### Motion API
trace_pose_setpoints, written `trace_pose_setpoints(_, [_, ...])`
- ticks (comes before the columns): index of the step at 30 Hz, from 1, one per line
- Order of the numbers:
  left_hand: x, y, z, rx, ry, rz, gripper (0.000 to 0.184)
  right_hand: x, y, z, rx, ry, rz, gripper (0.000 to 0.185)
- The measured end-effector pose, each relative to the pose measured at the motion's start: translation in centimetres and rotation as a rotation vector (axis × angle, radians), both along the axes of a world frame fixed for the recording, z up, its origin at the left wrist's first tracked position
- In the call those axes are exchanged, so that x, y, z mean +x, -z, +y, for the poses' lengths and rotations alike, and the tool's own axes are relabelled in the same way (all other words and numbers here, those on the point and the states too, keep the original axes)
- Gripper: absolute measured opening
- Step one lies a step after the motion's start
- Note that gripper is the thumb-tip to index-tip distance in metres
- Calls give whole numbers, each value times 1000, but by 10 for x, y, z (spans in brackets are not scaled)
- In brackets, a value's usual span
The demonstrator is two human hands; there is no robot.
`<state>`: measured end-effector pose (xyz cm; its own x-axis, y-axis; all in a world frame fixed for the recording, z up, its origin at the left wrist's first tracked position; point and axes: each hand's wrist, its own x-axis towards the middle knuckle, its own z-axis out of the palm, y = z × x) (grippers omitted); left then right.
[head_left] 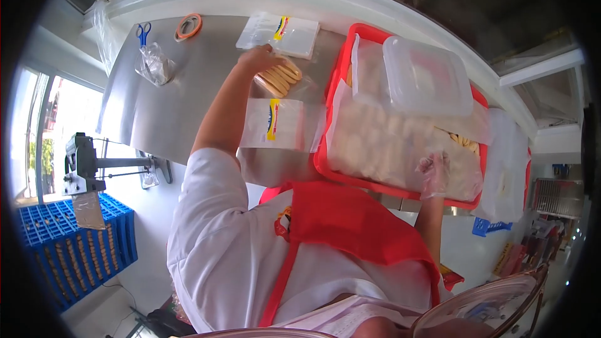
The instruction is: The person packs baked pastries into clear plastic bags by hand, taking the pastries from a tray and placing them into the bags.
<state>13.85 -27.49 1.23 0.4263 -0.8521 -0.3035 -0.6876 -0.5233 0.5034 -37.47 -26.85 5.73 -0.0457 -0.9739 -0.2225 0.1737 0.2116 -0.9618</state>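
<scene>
My left hand (258, 59), bare, is closed at the upper end of a clear bag of long bread pieces (279, 79) lying on the metal table. My right hand (434, 172), in a clear plastic glove, has its fingers curled above the white sheet (375, 144) in the red tray (322, 161); whether it holds anything is hidden. Twisted bread pieces (464, 142) show at the sheet's right edge. Stacks of printed clear bags lie above (303, 30) and below (288, 124) the bagged bread.
Blue scissors (143, 33), an orange tape roll (188, 26) and a crumpled plastic bag (154, 66) lie on the metal table (125, 103). A translucent lid (429, 75) rests over the tray. A sealing machine (80, 164) and blue crates (53, 269) stand at left.
</scene>
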Motion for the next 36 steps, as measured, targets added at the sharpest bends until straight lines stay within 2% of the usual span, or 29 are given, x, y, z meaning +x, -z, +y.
trace_pose_setpoints(1, [-11, -17, 7, 40, -6, -177, 68, -3, 5, 3, -32, 19, 99, 23])
trace_pose_setpoints(4, [-36, 6, 22, -205, -81, -519, 66, -12, 30, 5, -235, 26, 421, 22])
trace_pose_setpoints(8, [-76, 40, 36, -198, -25, -511, 68, 1, 17, 6, -662, -174, 1087, 27])
trace_pose_setpoints(11, [-74, 39, 45, -385, -105, -461, 65, 11, 9, 9, -686, -242, 1136, 29])
trace_pose_setpoints(13, [-74, 32, 61, -660, -127, -345, 56, -2, 23, 4, -716, -191, 1240, 31])
trace_pose_setpoints(14, [-81, 37, 77, -595, -66, -373, 54, -10, 29, 1, -730, -165, 1292, 32])
trace_pose_setpoints(16, [-99, 49, 114, -462, 57, -435, 50, -28, 27, -6, -610, -120, 1237, 30])
trace_pose_setpoints(18, [-126, 49, 149, -220, 176, -466, 47, -46, 28, -15, -546, -99, 1230, 30])
trace_pose_setpoints(21, [-120, 46, 174, -223, 95, -525, 41, -68, 36, -22, -551, -108, 1330, 31])
trace_pose_setpoints(24, [-108, 37, 181, -310, 124, -604, 37, -73, 46, -25, -632, -146, 1422, 28])
trace_pose_setpoints(27, [-124, 28, 166, -329, 170, -269, 36, -69, 47, -25, -735, -116, 1400, 25])
trace_pose_setpoints(30, [-171, 38, 149, -328, 246, -285, 36, -62, 46, -16, -668, -60, 1470, 25])
trace_pose_setpoints(32, [-185, 56, 148, -374, 204, -414, 39, -72, 58, -20, -755, -83, 1434, 24])
trace_pose_setpoints(34, [-190, 56, 145, -353, 153, -400, 31, -76, 18, -18, -319, -359, 1148, 26])
trace_pose_setpoints(36, [-182, 64, 144, -505, 215, -359, 12, -119, 59, -44, -535, -248, 1011, 28])
